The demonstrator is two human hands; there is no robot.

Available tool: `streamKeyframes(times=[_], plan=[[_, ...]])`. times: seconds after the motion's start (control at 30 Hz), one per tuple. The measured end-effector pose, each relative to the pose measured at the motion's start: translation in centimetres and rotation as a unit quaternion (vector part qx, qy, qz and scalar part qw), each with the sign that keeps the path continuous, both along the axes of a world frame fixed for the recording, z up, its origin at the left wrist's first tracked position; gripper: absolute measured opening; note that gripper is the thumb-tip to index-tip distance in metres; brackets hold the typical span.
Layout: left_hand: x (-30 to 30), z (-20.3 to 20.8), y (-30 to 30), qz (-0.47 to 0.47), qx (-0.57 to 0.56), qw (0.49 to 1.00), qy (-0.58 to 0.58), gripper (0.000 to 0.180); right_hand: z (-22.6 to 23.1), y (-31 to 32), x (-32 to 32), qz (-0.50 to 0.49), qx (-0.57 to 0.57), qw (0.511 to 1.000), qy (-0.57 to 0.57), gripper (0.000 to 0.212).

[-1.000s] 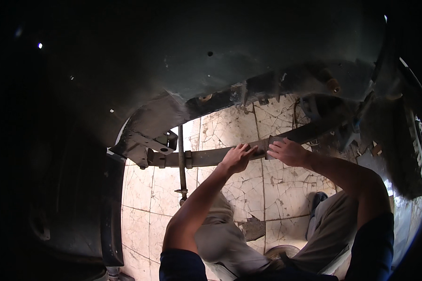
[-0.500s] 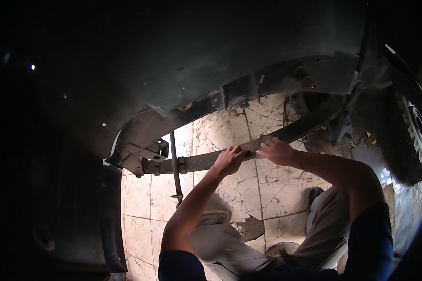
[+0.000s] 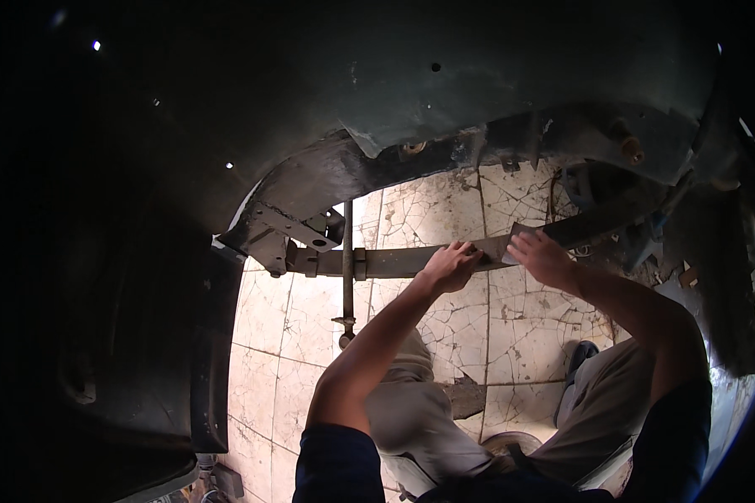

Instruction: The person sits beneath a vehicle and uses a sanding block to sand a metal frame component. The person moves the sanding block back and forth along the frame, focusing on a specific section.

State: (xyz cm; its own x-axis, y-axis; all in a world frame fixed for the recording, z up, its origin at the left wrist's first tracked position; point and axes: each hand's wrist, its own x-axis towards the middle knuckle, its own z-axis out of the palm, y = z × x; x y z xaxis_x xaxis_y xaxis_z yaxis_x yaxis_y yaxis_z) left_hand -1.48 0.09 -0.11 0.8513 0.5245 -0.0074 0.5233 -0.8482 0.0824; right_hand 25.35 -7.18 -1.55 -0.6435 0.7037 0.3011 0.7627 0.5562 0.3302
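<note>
A long, dark, slightly bowed leaf spring [image 3: 398,263] runs across the middle beneath a vehicle body. My left hand [image 3: 451,267] is closed over its near edge, fingers curled on top. Just to the right, my right hand [image 3: 547,260] presses a small brownish-grey sheet that looks like sandpaper [image 3: 522,229] against the same spring. Its fingers lie bent over the sheet and cover part of it. A short gap of the spring's surface shows between both hands.
Dark body panels [image 3: 411,92] hang over the spring. A thin rod [image 3: 348,289] crosses it at left, near a metal bracket [image 3: 298,226]. Cracked tiles [image 3: 445,335] cover the floor. A round stool edge [image 3: 512,438] shows between my legs.
The view has shifted, so the spring and both hands appear higher and farther right. Both hands stay on the spring, with the right still on the sheet and slightly farther along.
</note>
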Motion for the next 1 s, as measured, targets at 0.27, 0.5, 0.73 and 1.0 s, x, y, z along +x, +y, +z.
streamKeyframes(times=[0.27, 0.5, 0.73, 1.0], plan=[[-0.3, 1.1, -0.1, -0.007, -0.023, 1.000, -0.003, 0.046, -0.6, 0.5, 0.1, 0.032, -0.041, 0.998, 0.026, 0.040], [-0.1, 1.2, -0.4, -0.011, -0.034, 0.999, -0.013, 0.051, -1.1, -0.1, -0.4, 0.044, -0.039, 0.997, 0.054, 0.036], [-0.3, 0.9, 0.1, -0.025, -0.006, 1.000, -0.017, 0.052, -1.8, 0.1, -1.7, 0.005, 0.015, 0.999, 0.037, 0.027], [-0.3, 0.8, -0.2, -0.025, -0.017, 0.999, -0.024, 0.047, -1.7, 1.0, 0.4, -0.038, -0.012, 0.997, 0.070, 0.020]])
